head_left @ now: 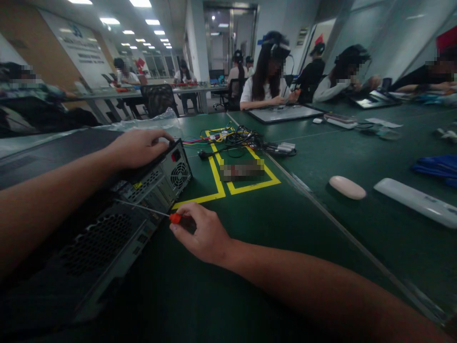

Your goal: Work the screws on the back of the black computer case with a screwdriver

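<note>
A dark computer case (123,188) stands at the left, its metal back with a fan grille (179,175) facing me. My left hand (141,146) lies across its top, fingers curled over the far corner. Between thumb and fingertips, my right hand (203,231) pinches a screwdriver (174,217) by its red handle. The thin shaft points left across the back of the case. Whether its tip touches anything there cannot be made out.
Beyond the case lies a heap of cables (243,137). Yellow tape (255,188) marks the green table (285,228). A blurred-out object (242,170) sits inside the tape. At right are a pinkish oval object (347,187), a long white object (416,202) and blue cloth (437,170). Several people sit beyond.
</note>
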Action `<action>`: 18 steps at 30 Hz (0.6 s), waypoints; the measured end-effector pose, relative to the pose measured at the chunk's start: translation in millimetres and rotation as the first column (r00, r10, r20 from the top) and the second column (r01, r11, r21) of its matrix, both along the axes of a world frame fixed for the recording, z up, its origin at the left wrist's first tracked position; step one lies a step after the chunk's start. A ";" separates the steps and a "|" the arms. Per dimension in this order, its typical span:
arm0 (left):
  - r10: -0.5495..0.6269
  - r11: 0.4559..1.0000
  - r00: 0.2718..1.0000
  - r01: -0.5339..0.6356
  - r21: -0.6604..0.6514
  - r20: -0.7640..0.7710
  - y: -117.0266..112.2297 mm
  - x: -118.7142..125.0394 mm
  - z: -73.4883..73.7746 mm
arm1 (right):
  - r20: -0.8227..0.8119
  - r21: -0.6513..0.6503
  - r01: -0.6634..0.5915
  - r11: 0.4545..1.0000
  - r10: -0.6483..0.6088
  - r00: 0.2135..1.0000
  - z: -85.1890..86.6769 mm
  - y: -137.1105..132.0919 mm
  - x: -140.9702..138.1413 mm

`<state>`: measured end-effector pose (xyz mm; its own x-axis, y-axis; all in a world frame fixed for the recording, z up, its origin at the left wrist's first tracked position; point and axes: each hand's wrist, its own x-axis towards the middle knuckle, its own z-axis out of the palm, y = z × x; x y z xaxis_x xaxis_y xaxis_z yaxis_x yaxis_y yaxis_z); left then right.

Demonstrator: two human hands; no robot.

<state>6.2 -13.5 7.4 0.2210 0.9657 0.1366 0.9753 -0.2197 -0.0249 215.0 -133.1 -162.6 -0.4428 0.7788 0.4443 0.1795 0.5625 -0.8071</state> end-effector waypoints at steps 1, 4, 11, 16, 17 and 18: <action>-0.011 1.000 1.000 0.011 0.026 0.004 -0.1 -0.2 -0.1 | -0.001 0.006 0.004 1.000 -0.004 1.000 -0.1 0.3 0.1; -0.008 1.000 1.000 0.009 0.012 -0.013 -1.3 0.1 0.4 | -0.015 0.033 0.027 0.999 -0.026 1.000 0.4 0.7 0.5; -0.006 0.999 1.000 0.007 0.033 -0.019 -7.1 2.0 3.0 | -0.074 0.045 0.023 0.999 -0.019 0.997 1.2 1.4 0.2; -0.019 0.999 1.000 0.019 0.046 -0.015 -1.7 1.0 1.5 | -0.124 0.044 0.010 0.999 -0.004 0.992 1.2 1.9 0.3; -0.015 0.999 1.000 0.016 0.044 -0.020 -0.6 0.6 1.0 | -0.124 0.041 0.006 0.999 -0.001 0.992 1.5 1.9 0.5; -0.017 0.999 1.000 0.018 0.046 -0.023 -0.2 0.2 0.7 | -0.124 0.041 0.004 0.999 0.001 0.992 1.8 1.9 0.7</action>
